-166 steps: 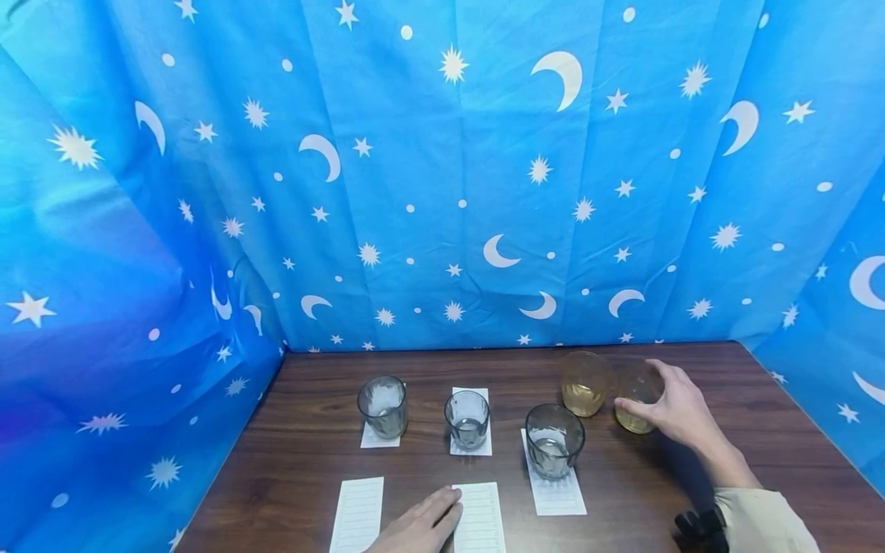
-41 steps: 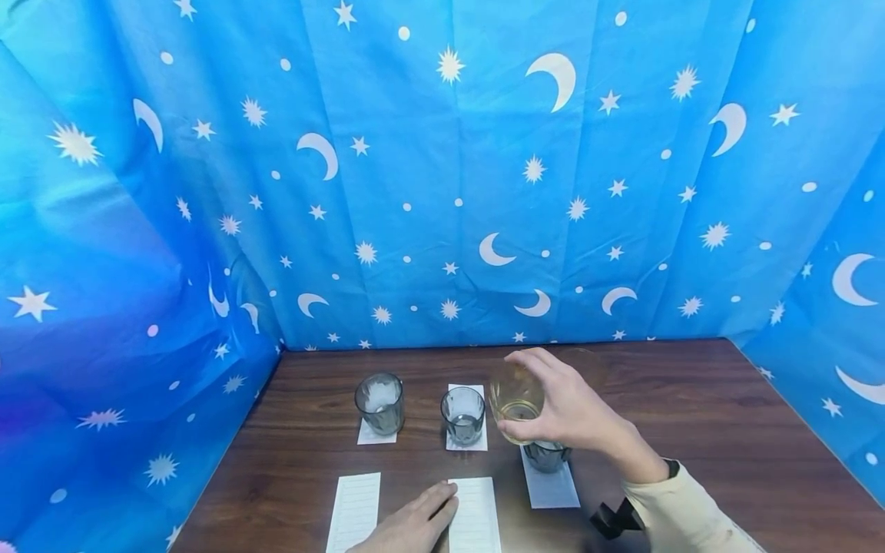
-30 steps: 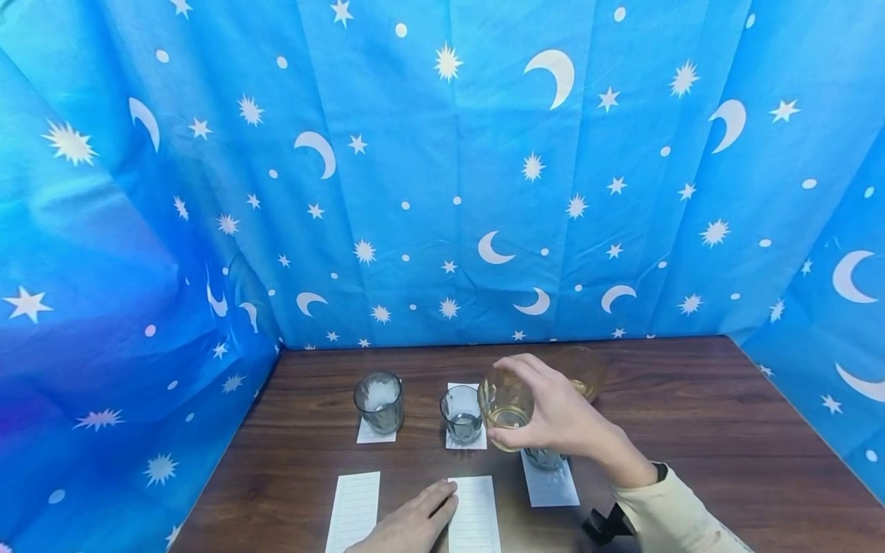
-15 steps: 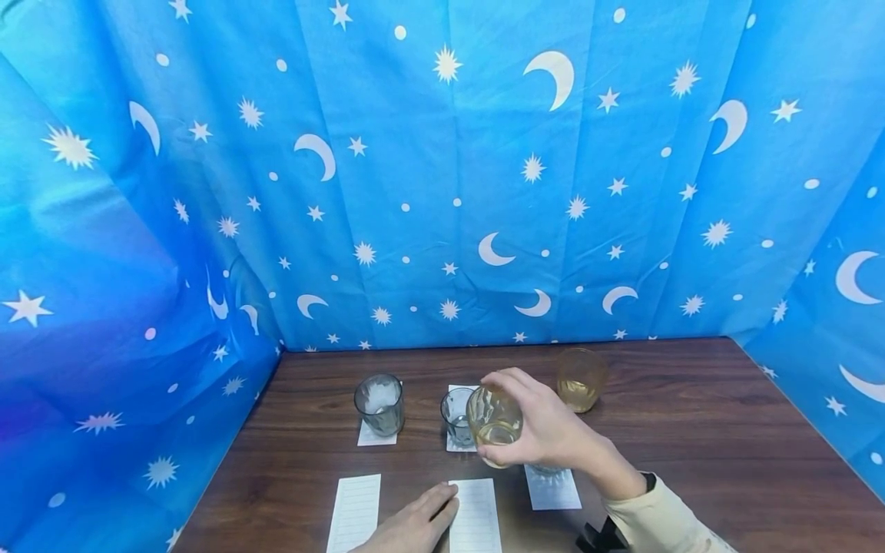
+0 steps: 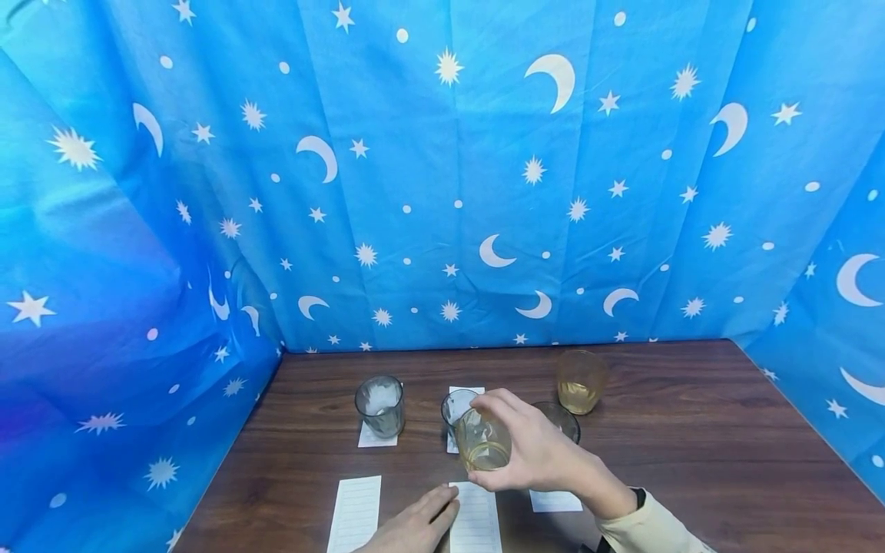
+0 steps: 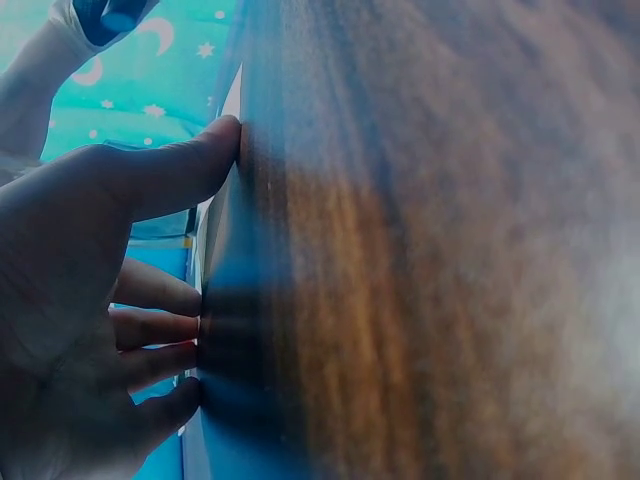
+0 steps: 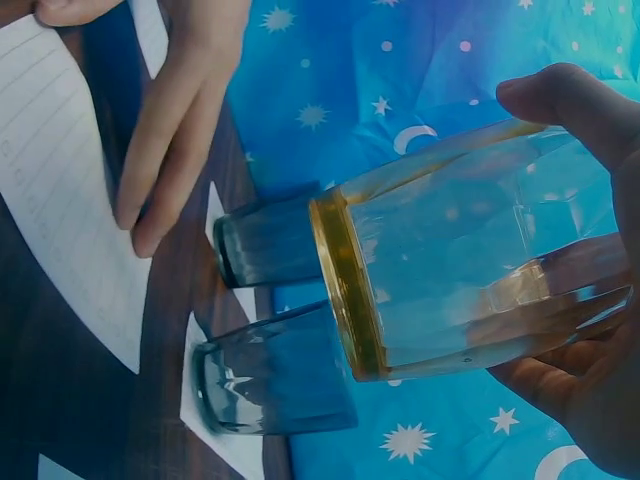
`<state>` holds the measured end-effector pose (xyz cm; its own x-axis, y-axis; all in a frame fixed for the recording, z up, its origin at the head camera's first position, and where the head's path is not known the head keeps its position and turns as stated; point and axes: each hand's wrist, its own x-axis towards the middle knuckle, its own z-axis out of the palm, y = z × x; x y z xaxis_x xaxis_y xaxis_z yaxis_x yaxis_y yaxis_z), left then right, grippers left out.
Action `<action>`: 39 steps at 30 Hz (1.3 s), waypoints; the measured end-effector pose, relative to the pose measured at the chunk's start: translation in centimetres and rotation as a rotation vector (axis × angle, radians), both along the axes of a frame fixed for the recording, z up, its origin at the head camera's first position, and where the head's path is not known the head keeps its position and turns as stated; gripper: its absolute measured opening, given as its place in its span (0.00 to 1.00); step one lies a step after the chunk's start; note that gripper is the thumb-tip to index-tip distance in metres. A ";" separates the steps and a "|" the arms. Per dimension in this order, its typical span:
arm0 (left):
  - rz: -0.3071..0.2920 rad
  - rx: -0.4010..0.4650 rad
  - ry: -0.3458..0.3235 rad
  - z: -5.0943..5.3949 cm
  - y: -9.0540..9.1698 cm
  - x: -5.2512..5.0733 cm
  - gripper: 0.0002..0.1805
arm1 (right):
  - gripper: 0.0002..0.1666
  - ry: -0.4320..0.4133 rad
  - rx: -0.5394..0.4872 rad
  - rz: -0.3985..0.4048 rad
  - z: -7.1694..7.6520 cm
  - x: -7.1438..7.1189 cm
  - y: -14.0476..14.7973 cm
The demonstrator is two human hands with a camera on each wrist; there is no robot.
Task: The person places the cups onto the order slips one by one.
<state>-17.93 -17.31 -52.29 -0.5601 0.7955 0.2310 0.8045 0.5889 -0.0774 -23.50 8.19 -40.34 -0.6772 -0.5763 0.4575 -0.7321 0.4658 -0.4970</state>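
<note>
Amber glass tumbler (image 5: 484, 442), plain and clear with a deeper yellow base, is held up off the table (image 5: 297, 468) in the right hand (image 5: 532, 449), thumb on one side and fingers round the other. It is roughly upright, base downward, and in the head view it covers part of the middle grey glass tumbler (image 5: 451, 421) (whether the two touch, I cannot tell). The left hand (image 5: 418, 522) grips nothing; it rests loosely on the table, fingers extended, the tips at the left edge of the right-hand lined paper sheet (image 5: 475, 518). Another lined paper sheet (image 5: 354, 513) lies to the left of that hand, apart from it.

Farther back, the left grey glass tumbler (image 5: 380, 411) stands upright on a piece of white paper (image 5: 377, 439), and the middle one likewise has white paper under it. The right grey glass tumbler (image 5: 563, 421) is mostly hidden behind the right hand, with a white slip (image 5: 556, 501) showing in front of it. Near the back edge, to the right, a second amber tumbler (image 5: 581, 384) stands directly on the dark wood-grained surface. A beige sleeve (image 5: 646, 530) and a black band (image 5: 640, 498) show at the right wrist, and blue cloth (image 5: 387, 100) printed with white moons and stars hangs behind everything
</note>
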 end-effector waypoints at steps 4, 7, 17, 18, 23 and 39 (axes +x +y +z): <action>-0.002 -0.002 0.014 -0.1 0.0 0.1 0.41 | 0.46 0.000 0.000 0.003 -0.5 0.2 0.0; -0.009 -0.001 0.032 -0.1 0.0 0.1 0.41 | 0.46 0.040 -0.001 0.009 -0.9 0.3 0.0; -0.012 -0.016 0.000 0.5 -0.1 -0.1 0.46 | 0.46 0.016 0.013 0.013 -1.6 0.5 -0.3; -0.011 -0.013 -0.001 0.6 -0.1 -0.1 0.46 | 0.46 0.014 0.016 0.010 -1.7 0.5 -0.3; 0.000 -0.025 0.018 0.9 -0.1 0.0 0.47 | 0.46 -0.026 0.027 0.005 -2.1 0.7 -0.3; 0.091 -0.038 -0.114 1.0 0.2 0.4 0.50 | 0.45 0.019 0.082 0.057 -4.2 1.5 -1.0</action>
